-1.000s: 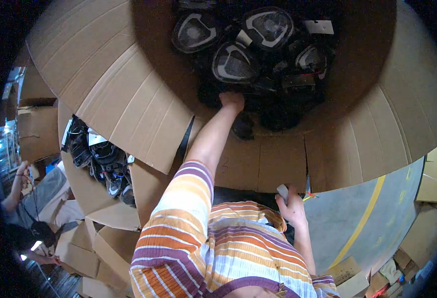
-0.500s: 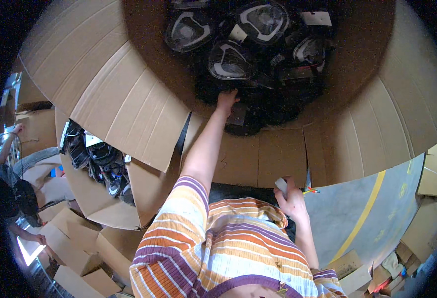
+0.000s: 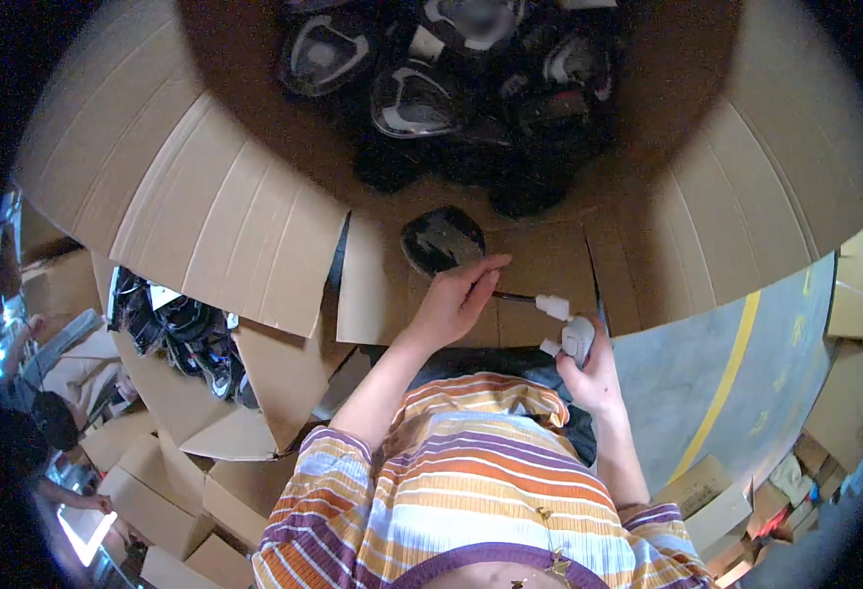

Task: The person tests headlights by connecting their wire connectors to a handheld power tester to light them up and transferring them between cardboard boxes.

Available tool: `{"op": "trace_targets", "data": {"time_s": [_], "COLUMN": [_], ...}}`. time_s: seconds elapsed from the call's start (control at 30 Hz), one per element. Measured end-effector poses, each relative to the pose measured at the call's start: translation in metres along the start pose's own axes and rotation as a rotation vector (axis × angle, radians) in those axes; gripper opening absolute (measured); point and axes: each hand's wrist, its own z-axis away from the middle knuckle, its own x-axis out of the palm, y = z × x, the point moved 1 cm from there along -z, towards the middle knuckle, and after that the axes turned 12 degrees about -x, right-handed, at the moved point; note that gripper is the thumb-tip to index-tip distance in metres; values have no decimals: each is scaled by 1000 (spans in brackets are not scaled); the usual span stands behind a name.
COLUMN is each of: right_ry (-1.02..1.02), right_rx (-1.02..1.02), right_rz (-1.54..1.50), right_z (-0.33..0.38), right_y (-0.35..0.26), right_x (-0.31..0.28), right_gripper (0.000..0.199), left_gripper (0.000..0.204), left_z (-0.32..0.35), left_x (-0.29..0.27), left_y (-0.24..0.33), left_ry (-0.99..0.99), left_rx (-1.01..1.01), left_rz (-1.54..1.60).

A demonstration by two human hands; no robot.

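Note:
My left hand [image 3: 456,302] is closed at the near side of a black, rounded item [image 3: 441,239] with a glossy patch. A thin dark strip runs right from these fingers to a small white piece [image 3: 552,307]. My right hand [image 3: 593,378] grips a white, rounded handheld device [image 3: 577,339], which is close to that white piece; I cannot tell whether they touch. Both hands are in front of a large cardboard box [image 3: 539,257]. Inside lie several dark items with pale curved frames, one of them a pale-framed black item [image 3: 417,101].
A smaller carton [image 3: 267,368] with dark goods [image 3: 188,324] stands to the left. More opened cartons [image 3: 157,481] lie lower left, by another person's hand [image 3: 98,504] at a bright panel. Yellow-lined grey floor [image 3: 667,393] and stacked cardboard [image 3: 844,412] are on the right.
My left hand has come out of the large box toward me with the black rounded item. My right hand is slightly higher, with more of the white device showing.

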Motion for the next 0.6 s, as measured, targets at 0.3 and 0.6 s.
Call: {"op": "trace_targets", "data": {"time_s": [0.3, 0.6], "right_ry": [18, -73], "right_rx": [39, -138], "right_rz": [-466, -575], "right_z": [19, 14], "right_y": [-8, -24], "right_x": [-37, -53], "right_gripper": [34, 35], "left_gripper": [22, 20], "left_z": [26, 27], "left_x": [10, 20], "left_y": [33, 37], "left_ry": [-479, -691], "left_rx": [-36, -75], "left_rz": [57, 122]}}
